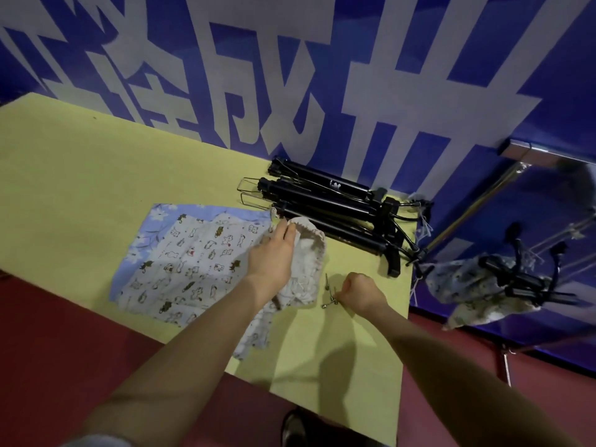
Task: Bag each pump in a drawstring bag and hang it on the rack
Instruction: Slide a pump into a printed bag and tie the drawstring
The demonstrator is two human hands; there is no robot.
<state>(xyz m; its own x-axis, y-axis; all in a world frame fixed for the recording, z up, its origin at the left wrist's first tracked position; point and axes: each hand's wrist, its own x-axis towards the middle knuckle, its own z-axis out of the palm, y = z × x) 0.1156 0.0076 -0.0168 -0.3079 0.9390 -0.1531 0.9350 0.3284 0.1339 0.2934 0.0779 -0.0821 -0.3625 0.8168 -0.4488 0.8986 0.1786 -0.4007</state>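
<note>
My left hand (274, 253) covers part of the drawstring bag (306, 262), hiding its mouth's near edge. The bagged pumps (490, 279) on the rack (477, 204) blur at right. My shoe (295, 429) is cut off below.

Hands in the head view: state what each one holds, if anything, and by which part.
The left hand grips a drawstring bag at its open rim. The right hand pinches small metal hooks on the table.
</note>
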